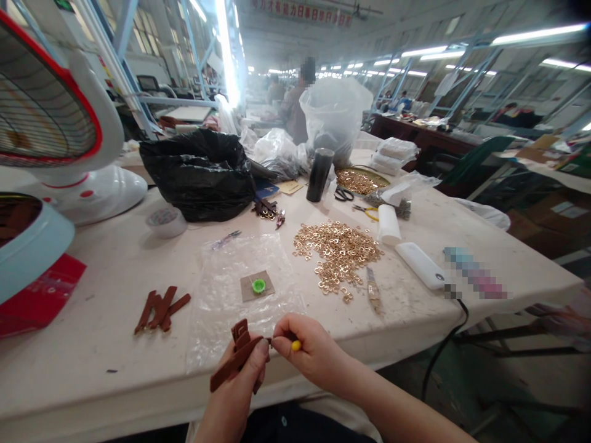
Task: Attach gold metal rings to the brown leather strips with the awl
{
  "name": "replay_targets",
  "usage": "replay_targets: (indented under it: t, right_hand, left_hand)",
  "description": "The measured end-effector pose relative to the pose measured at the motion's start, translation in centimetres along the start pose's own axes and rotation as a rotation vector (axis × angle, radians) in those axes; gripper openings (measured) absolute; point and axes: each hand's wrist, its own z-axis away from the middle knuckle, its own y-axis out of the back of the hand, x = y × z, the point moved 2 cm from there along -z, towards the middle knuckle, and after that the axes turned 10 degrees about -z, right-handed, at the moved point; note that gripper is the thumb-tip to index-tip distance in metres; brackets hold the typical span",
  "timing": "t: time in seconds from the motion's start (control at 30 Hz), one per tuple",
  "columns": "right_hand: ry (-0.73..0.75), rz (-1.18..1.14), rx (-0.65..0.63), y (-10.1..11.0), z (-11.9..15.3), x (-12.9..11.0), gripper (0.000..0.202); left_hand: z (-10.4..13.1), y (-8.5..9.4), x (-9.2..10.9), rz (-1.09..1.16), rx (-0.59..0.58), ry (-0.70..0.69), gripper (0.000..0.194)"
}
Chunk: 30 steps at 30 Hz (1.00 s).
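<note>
Several brown leather straps (233,363) are held in my left hand (247,372), low at the table's front edge. My right hand (307,347) is closed around a small tool with a yellow end (296,346), and its fingertips meet the left thumb at the strap end. What lies between the fingertips is too small to tell. Beyond the hands, a green round piece (258,285) rests on a grey-brown square (249,292) over a clear plastic sheet (207,307). More brown straps (161,309) lie to the left, and a pile of gold rings (337,246) lies to the right.
A fan (46,104), a tape roll (166,221) and a black bag (198,178) stand at the left. Farther back are a dark cylinder (320,175), scissors (343,194) and yellow-handled pliers (369,213). A white device (420,266) with a cable lies right. A person (295,107) is behind.
</note>
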Motion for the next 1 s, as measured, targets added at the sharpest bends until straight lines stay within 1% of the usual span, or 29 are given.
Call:
replay_targets:
  t: [0.13,0.23,0.33,0.43,0.5,0.6,0.67,0.83,0.93,1.0]
  right_hand:
    - [0.035,0.068,-0.013,-0.1,0.0,0.1,0.008]
    - [0.05,0.073,-0.001,-0.2,0.1,0.3,0.007]
    - [0.043,0.044,0.019,-0.2,0.0,0.3,0.007]
    - [0.036,-0.003,0.022,-0.2,-0.1,0.0,0.007]
    - [0.035,-0.023,0.019,-0.1,-0.1,-0.1,0.007]
    - [0.037,-0.008,0.013,-0.1,-0.1,-0.2,0.007]
    - [0.04,0.018,0.006,-0.2,-0.1,-0.2,0.007]
    - [0.041,0.082,-0.01,-0.2,-0.1,-0.2,0.007]
    - [0.029,0.098,-0.026,-0.2,-0.2,-0.3,0.007]
    - [0.0,0.051,-0.047,-0.1,-0.3,-0.3,0.007]
  left_hand:
    - [0.4,0.1,1.0,-0.084,0.092,-0.063,0.022]
    - [0.1,0.4,1.0,-0.112,0.091,-0.12,0.022]
    - [-0.3,0.6,1.0,-0.148,0.056,-0.153,0.02]
    - [-0.3,0.8,1.5,-0.162,0.098,-0.171,0.016]
    - [-0.2,0.7,1.8,-0.128,0.128,-0.16,0.016]
    - [0.0,0.4,1.7,-0.049,0.087,-0.079,0.02]
    - [0.1,0.3,1.6,-0.032,0.068,-0.057,0.022]
    - [0.4,0.3,1.9,-0.128,0.114,-0.129,0.017]
    - [0.5,0.3,2.1,-0.16,0.111,-0.126,0.017]
    - [0.5,0.4,2.0,-0.166,0.1,-0.116,0.018]
